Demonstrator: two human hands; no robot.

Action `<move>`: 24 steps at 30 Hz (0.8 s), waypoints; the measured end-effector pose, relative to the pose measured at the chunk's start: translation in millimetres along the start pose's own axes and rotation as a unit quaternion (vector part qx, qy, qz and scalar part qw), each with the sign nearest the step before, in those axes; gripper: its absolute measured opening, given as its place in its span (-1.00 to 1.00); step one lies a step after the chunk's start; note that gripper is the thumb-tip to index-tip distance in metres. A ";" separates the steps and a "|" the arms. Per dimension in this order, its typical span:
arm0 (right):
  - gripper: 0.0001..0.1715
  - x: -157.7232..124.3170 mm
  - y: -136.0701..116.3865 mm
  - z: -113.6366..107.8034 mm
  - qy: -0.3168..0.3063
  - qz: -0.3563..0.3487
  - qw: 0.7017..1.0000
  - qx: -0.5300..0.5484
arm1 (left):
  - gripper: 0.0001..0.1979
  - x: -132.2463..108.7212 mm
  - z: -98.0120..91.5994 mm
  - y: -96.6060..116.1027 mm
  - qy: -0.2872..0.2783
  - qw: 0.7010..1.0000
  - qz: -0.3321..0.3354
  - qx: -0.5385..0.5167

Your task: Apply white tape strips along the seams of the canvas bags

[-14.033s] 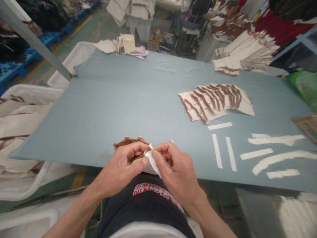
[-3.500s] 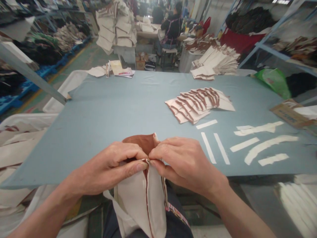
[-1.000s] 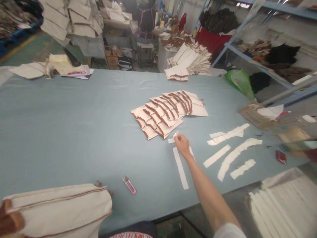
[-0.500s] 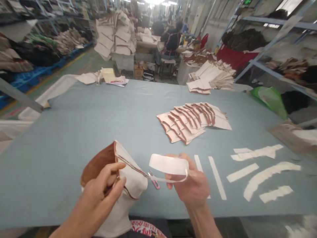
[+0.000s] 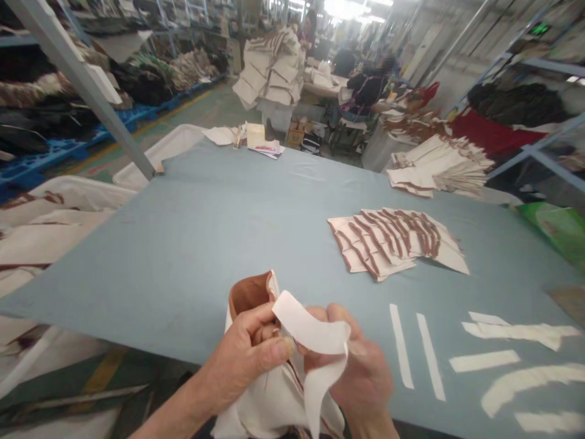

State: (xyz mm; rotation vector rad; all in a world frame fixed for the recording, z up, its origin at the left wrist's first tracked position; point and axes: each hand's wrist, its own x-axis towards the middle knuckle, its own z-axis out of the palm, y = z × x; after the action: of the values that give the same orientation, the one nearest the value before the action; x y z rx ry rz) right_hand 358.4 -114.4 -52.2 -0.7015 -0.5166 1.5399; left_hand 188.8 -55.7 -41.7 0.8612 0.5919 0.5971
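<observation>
A cream fabric pouch [image 5: 260, 405] with a brown inside [image 5: 249, 294] stands at the near table edge, its mouth tilted up. My left hand [image 5: 251, 350] grips its seamed rim, thumb and fingers closed. My right hand [image 5: 365, 378] is pinched on a white strip [image 5: 315, 329], which loops over the fingers, one end at the pouch's rim by my left fingertips and a tail hanging down in front. The two hands are almost touching. The right fingertips are partly hidden behind the strip.
Overlapping cream pieces with brown edges [image 5: 379, 241] lie beyond my hands on the blue-grey table [image 5: 219, 213]. Loose white strips [image 5: 402, 347] are at the right. Another fabric stack [image 5: 434, 164] sits at the far right corner. Bins of fabric [image 5: 50, 238] stand left; a person [image 5: 365, 91] sits beyond.
My left hand has moved right with the pouch, and its fingers have closed on the rim. The strip is now against the rim. Pink-handled thread snips no longer show. The view has turned left.
</observation>
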 end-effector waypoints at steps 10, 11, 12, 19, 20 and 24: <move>-0.59 -23.0 32.6 -12.8 0.001 0.000 1.000 -0.009 | -0.63 -20.9 0.7 10.9 0.145 0.961 0.049 0.228; -0.59 -25.0 35.7 -13.8 0.009 -0.008 1.000 -0.002 | -0.63 -22.6 0.9 13.5 0.146 0.958 0.043 0.243; -0.58 -27.4 38.5 -14.8 0.016 -0.015 1.000 0.006 | -0.63 -24.4 1.2 15.7 0.146 0.956 0.035 0.251; -0.56 -42.2 34.4 -25.6 0.065 -0.025 0.992 -0.110 | -0.63 -34.4 2.6 22.7 0.132 0.941 0.048 0.309; -0.61 -42.1 29.3 -26.8 0.097 -0.035 0.975 -0.197 | -0.63 -35.4 3.1 23.2 0.131 0.937 0.056 0.320; -0.81 -41.0 6.3 -21.6 0.240 -0.162 0.808 -0.514 | -0.64 -40.9 6.1 23.7 0.131 0.915 0.101 0.369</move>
State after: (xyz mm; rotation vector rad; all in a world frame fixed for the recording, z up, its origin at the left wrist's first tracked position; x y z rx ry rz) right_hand 369.4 -157.4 -66.8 -1.6750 -1.0233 0.6036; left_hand 159.2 -74.8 -9.6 1.5836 1.0107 0.6898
